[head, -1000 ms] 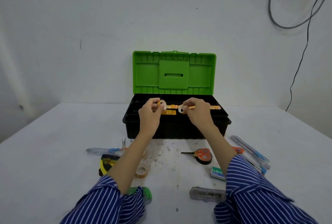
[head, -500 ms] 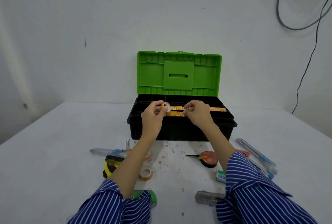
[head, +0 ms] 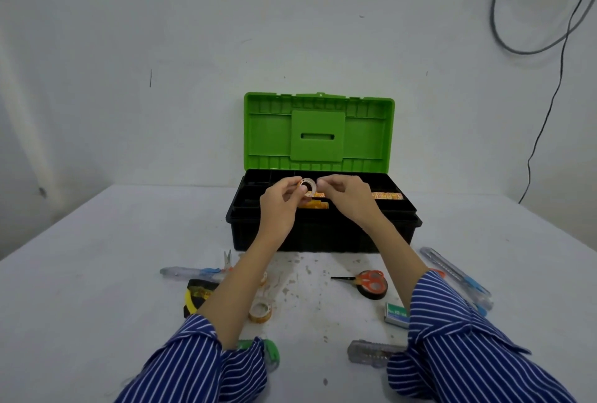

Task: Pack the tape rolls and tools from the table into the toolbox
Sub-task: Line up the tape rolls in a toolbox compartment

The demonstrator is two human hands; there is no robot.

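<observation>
A black toolbox (head: 323, 236) with its green lid (head: 318, 134) raised stands at the back of the table. Over its tray my left hand (head: 277, 208) pinches a small clear tape roll (head: 308, 186) upright. My right hand (head: 347, 197) has curled fingers, and its fingertips meet the roll's right edge. Orange-printed tape rolls (head: 387, 196) lie in the tray. On the table another small tape roll (head: 260, 311) sits by my left forearm.
Left of my arm lie a clear utility knife (head: 190, 272), small pliers (head: 227, 257) and a yellow-black tape measure (head: 195, 296). On the right are red scissors (head: 371, 283), a staples box (head: 396, 313), more knives (head: 458, 276) and a clear stapler (head: 371, 352).
The roll my right hand held a second ago is gone from it. That hand has moved left to the roll in my left hand, which has lifted slightly.
</observation>
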